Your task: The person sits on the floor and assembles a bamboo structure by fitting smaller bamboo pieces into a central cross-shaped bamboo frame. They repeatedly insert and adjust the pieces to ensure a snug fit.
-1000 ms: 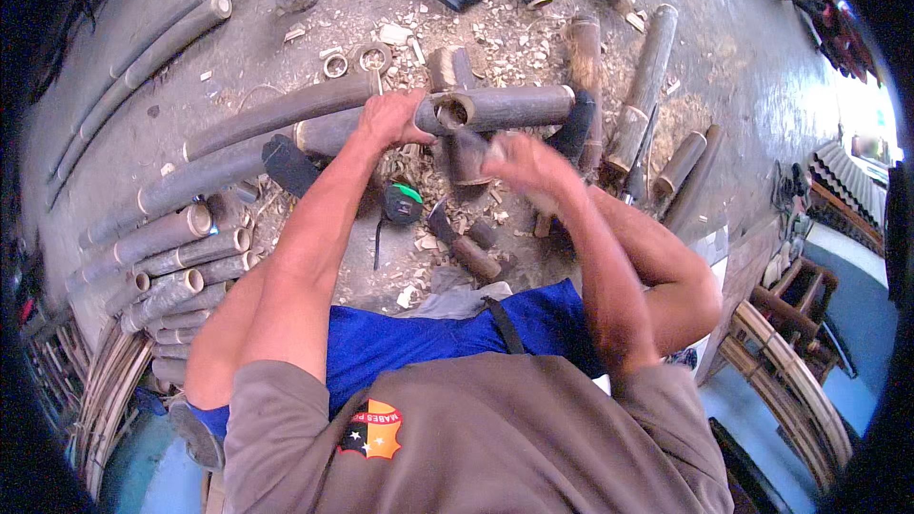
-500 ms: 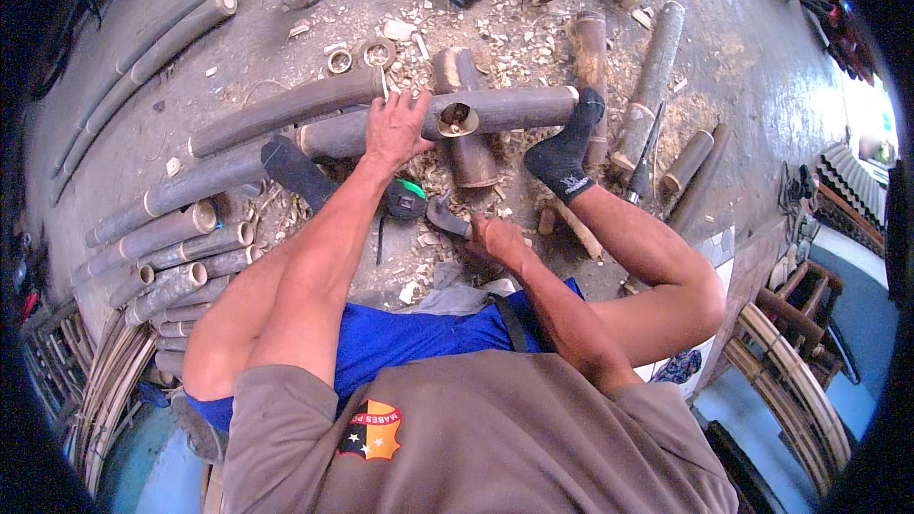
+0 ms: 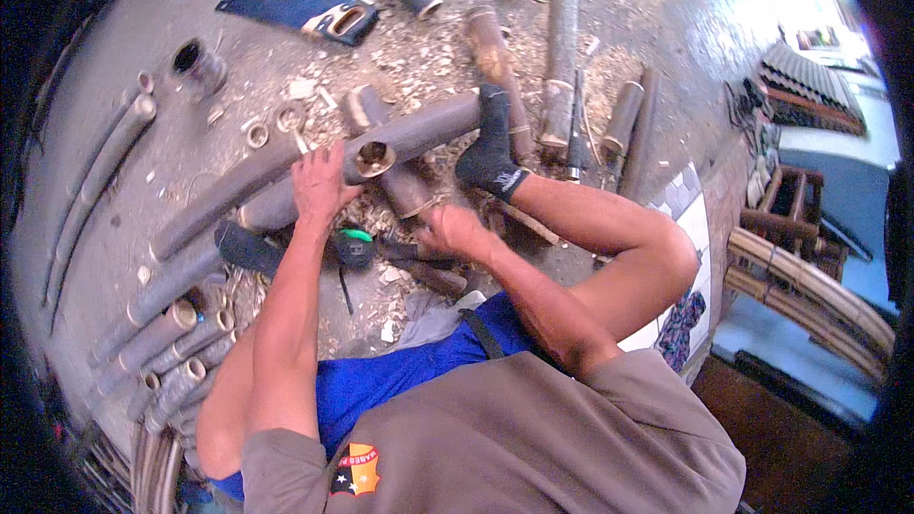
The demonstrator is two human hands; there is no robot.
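Observation:
A thick brown bamboo pole (image 3: 433,127) with a round hole (image 3: 374,159) in its side lies across a shorter bamboo piece (image 3: 407,192). My left hand (image 3: 322,186) grips the pole just left of the hole, fingers laid over it and thumb on the near side. Below the hole, my right hand (image 3: 455,231) is curled and blurred by motion; what it holds cannot be made out. Beside it on the floor is a dark-headed hand tool with a brown handle (image 3: 436,276). A black and green tape measure (image 3: 356,247) rests near my left wrist.
My socked foot (image 3: 490,138) is against the pole's right end. A handsaw (image 3: 305,17), a dark can (image 3: 200,67) and bamboo rings (image 3: 257,135) lie beyond, among wood chips. Several cut bamboo lengths (image 3: 162,328) are stacked at left; other pieces (image 3: 562,48) lie at right.
The view has turned, shifting the scene leftward. My right hand has moved up toward the crosswise bamboo piece, away from the curved tool head beside it. My left hand stays on the pole.

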